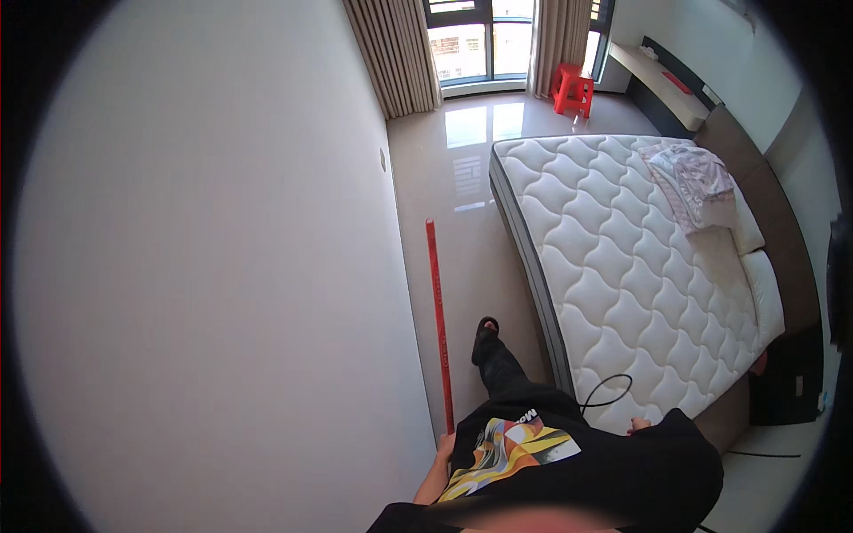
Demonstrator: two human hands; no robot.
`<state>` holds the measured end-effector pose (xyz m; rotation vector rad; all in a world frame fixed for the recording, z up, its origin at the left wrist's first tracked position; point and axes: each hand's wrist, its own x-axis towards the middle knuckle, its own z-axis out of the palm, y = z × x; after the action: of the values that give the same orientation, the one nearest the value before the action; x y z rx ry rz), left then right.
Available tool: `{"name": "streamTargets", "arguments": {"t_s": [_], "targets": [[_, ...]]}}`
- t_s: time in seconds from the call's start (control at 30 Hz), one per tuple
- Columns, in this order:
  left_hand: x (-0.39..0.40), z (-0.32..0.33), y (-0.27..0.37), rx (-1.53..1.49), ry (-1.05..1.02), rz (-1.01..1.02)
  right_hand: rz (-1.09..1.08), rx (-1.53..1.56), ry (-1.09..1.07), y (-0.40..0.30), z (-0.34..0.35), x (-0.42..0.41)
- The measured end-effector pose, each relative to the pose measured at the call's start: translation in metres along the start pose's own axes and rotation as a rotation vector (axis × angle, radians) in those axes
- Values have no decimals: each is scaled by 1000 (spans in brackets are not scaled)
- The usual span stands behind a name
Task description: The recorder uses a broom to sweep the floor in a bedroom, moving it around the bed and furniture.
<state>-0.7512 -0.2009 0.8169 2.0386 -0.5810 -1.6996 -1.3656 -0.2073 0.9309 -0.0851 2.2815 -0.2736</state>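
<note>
My left hand (446, 445) is closed around the lower end of a long red pole (438, 313), low beside the white wall. The pole reaches forward over the tiled floor, between the wall and the bed. My right hand (640, 425) shows only in part past my black shirt, over the near edge of the white quilted mattress (620, 266); whether it holds anything cannot be seen. A black cable (608, 404) makes a loop between my body and that hand.
Along the left runs a white wall (233, 266) with a socket plate. Ahead are beige curtains (393, 60), a window and a red plastic stool (573, 90). Folded bedding (696, 180) and pillows lie by the brown headboard (793, 266). A shelf (660, 86) stands beyond the bed.
</note>
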Motion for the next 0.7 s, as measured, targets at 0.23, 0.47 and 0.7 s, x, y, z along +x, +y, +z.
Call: {"name": "streamTargets", "arguments": {"t_s": [0.23, 0.47, 0.7], "targets": [[133, -3, 79, 651, 18, 365, -105, -271, -92, -190, 49, 115], [192, -48, 243, 132, 149, -178, -1179, -609, -620, -643, 276, -114], [317, -77, 424, 372, 199, -133, -1291, -649, -638, -804, 374, -173]]}}
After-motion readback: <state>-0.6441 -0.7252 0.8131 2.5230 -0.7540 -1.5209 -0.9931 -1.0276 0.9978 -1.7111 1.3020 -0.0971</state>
